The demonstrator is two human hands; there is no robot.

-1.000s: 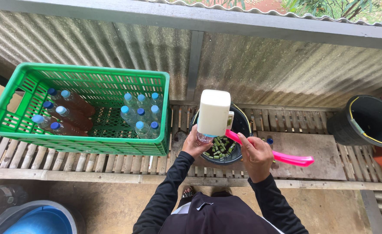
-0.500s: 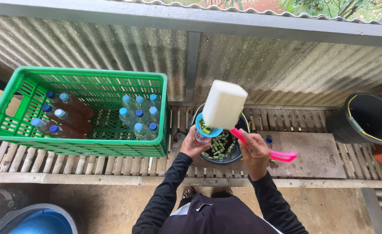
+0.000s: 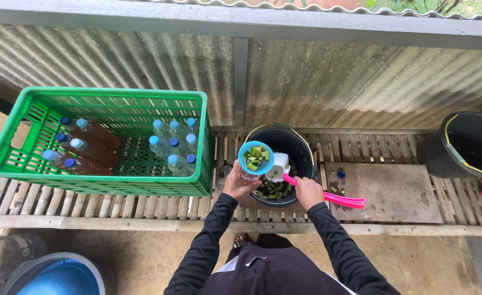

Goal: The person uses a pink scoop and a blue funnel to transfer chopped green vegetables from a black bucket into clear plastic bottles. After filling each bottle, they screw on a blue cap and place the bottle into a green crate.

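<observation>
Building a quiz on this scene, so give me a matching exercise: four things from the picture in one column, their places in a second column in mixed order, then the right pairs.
Things:
1. blue funnel
2. pink scoop
3. capped bottles
4. small blue cap

Places:
A. lying loose on the flat board, right of the black bucket
B. held up in the left hand, filled with green cut pieces
C. standing and lying inside the green crate
D. its handle gripped by the right hand, white cup end down in the black bucket

Pairs: 1-B, 2-D, 3-C, 4-A
</observation>
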